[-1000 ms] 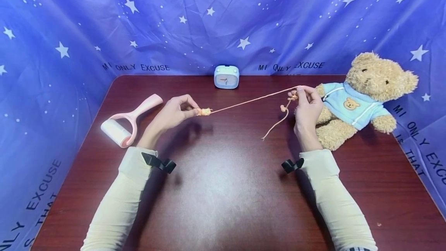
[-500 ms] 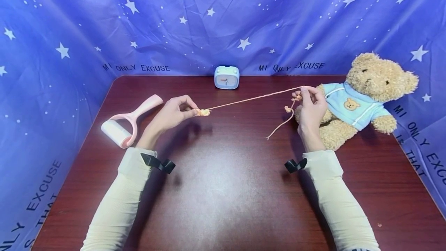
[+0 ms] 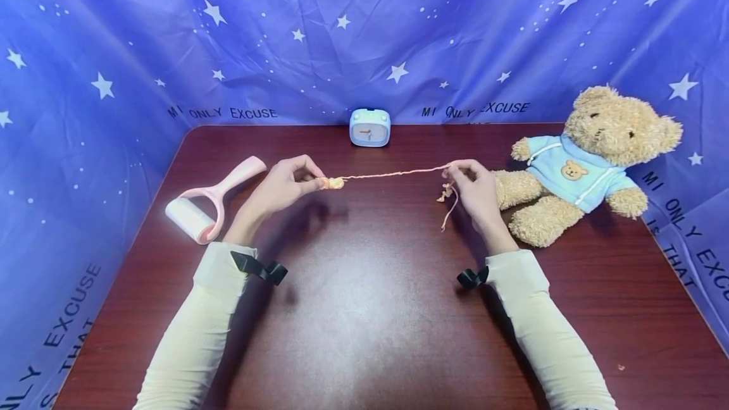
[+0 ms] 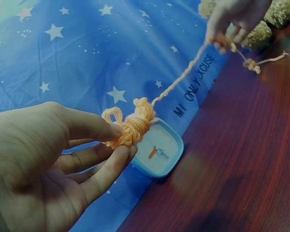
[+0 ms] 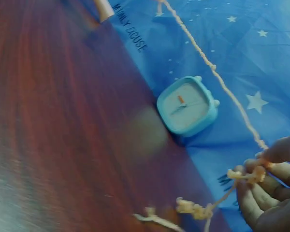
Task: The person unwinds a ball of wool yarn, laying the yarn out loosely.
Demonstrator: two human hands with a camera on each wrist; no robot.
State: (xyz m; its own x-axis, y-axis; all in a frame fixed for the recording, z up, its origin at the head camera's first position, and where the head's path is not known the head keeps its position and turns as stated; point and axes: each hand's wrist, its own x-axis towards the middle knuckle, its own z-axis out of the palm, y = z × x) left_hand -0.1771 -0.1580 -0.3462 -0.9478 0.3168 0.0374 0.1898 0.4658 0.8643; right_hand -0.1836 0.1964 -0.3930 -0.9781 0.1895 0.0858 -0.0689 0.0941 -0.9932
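A small wound bundle of peach-orange yarn (image 4: 135, 125) is pinched between the thumb and fingers of my left hand (image 3: 281, 181). From it a twisted strand (image 3: 398, 173) runs nearly level across to my right hand (image 3: 475, 190), whose thumb and fingertips pinch it. Below the right fingers hangs a knotted tail (image 5: 195, 208) with a loose end. Both hands are raised above the dark red table (image 3: 364, 309). In the left wrist view, loops stick out of the bundle beside the left thumb.
A light blue alarm clock (image 3: 370, 128) stands at the table's back edge. A pink-handled lint roller (image 3: 213, 201) lies left of the left hand. A teddy bear (image 3: 592, 157) in a blue hoodie sits behind the right hand. Blue star-printed cloth (image 3: 364, 30) surrounds the table.
My right hand moved slightly right, then came back left and lower, shortening the span of yarn between the hands. The knotted tail swung along with it. My left hand stayed in place.
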